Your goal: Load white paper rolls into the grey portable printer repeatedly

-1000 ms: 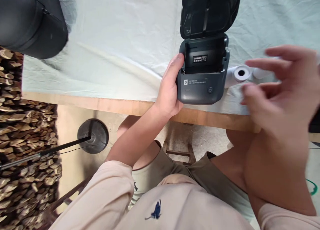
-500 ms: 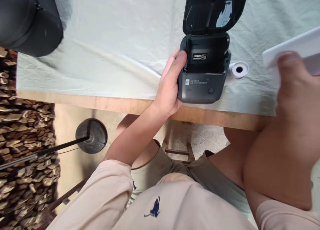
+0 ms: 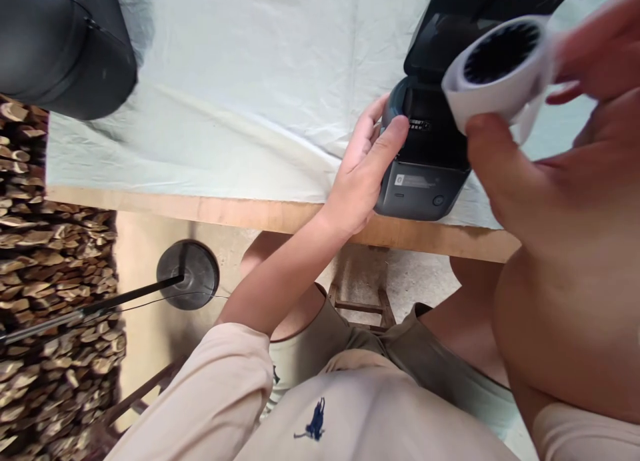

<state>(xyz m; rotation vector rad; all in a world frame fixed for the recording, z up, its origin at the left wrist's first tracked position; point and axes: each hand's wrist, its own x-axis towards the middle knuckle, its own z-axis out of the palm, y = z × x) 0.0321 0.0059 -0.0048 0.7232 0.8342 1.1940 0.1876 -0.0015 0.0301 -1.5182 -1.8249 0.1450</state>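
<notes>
My left hand (image 3: 367,167) grips the left side of a dark grey label printer (image 3: 420,193) at the table's front edge. The printer's lid (image 3: 450,27) stands open at the back, and its black paper bay shows a small white-printed sticker. In my right hand (image 3: 545,161) is a white paper roll (image 3: 485,94) with a wide black core, pinched between thumb and fingers. It is held over the right part of the printer and hides some of the bay and lid. Whether the roll touches the printer I cannot tell.
A pale cloth (image 3: 240,67) covers the table, whose wooden edge (image 3: 210,211) faces me. A black zipped case (image 3: 60,47) sits at the back left. Below are a round stand base (image 3: 187,274), a wooden stool (image 3: 360,306) and stacked firewood (image 3: 55,294).
My right hand has come in from the far right, away from a white box-like object, and now carries the white roll over the printer. The printer appears slightly farther right and more turned.
</notes>
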